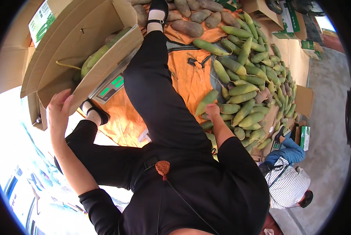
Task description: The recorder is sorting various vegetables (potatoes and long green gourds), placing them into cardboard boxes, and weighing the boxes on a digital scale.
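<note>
Cardboard box (81, 43) on scale (110, 88), green gourds (244, 90) beside

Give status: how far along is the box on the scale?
Done: some green fruit already lies in the cardboard box on the scale. In hand: left hand rests on the box flap; right hand reaches a fruit in the pile. Left: a large pile remains on the orange cloth.

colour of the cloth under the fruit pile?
Orange cloth, seen in the head view, under the green fruit pile.
</note>
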`<state>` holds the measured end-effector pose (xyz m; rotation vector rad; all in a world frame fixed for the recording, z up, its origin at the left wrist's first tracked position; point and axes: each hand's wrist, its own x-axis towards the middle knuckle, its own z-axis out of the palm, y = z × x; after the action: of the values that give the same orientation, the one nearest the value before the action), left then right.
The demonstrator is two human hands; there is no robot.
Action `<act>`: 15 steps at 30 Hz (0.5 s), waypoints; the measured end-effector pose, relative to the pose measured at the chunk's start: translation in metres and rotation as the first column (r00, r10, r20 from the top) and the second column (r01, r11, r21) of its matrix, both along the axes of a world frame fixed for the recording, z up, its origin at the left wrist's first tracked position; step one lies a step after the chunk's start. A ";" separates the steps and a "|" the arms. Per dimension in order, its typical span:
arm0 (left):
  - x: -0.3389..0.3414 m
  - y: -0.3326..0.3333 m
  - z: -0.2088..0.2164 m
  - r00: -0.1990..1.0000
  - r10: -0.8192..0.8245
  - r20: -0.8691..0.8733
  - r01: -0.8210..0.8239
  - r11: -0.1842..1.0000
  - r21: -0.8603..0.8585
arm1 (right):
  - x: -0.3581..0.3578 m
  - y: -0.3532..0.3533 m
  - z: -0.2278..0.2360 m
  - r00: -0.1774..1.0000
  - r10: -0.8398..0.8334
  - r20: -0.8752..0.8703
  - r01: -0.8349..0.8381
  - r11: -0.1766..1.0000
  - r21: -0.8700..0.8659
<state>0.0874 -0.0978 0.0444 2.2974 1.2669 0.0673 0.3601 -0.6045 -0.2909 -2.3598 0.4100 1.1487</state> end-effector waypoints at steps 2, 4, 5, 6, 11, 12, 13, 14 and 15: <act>0.001 0.001 0.000 1.000 -0.008 0.008 0.008 1.000 0.000 | 0.003 -0.004 -0.006 0.987 -0.108 0.121 0.108 0.994 0.012; 0.009 -0.003 0.003 1.000 -0.007 -0.027 0.007 1.000 0.014 | -0.001 -0.001 -0.009 0.951 -0.166 0.262 0.207 0.969 -0.136; 0.005 0.000 -0.001 1.000 -0.021 -0.006 0.021 1.000 0.018 | -0.003 0.007 -0.007 0.960 -0.145 0.242 0.178 0.977 -0.121; -0.006 0.001 0.002 0.999 0.010 -0.038 -0.009 1.000 0.020 | -0.005 0.031 0.008 0.950 -0.299 0.094 0.302 0.953 -0.020; 0.016 0.004 -0.008 1.000 -0.014 0.019 0.014 1.000 -0.014 | 0.017 -0.011 -0.023 0.897 -0.421 0.138 0.400 0.903 0.155; 0.006 0.002 -0.003 1.000 0.013 -0.020 -0.013 1.000 0.000 | 0.006 0.020 -0.011 0.892 -0.449 0.055 0.442 0.891 0.101; -0.003 0.001 0.002 0.998 0.033 -0.046 -0.032 0.999 0.009 | -0.002 0.048 0.004 0.876 -0.483 -0.010 0.483 0.875 0.041; -0.005 0.001 0.001 0.999 0.035 -0.040 -0.035 0.999 0.008 | -0.004 0.063 0.010 0.882 -0.471 -0.013 0.471 0.881 0.048; -0.005 0.001 0.000 0.998 0.043 -0.039 -0.043 0.999 0.012 | -0.005 0.073 0.011 0.911 -0.413 -0.001 0.413 0.911 0.019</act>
<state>0.0825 -0.0973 0.0441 2.2918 1.3391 0.0449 0.3553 -0.5320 -0.2794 -2.1161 0.8474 0.9397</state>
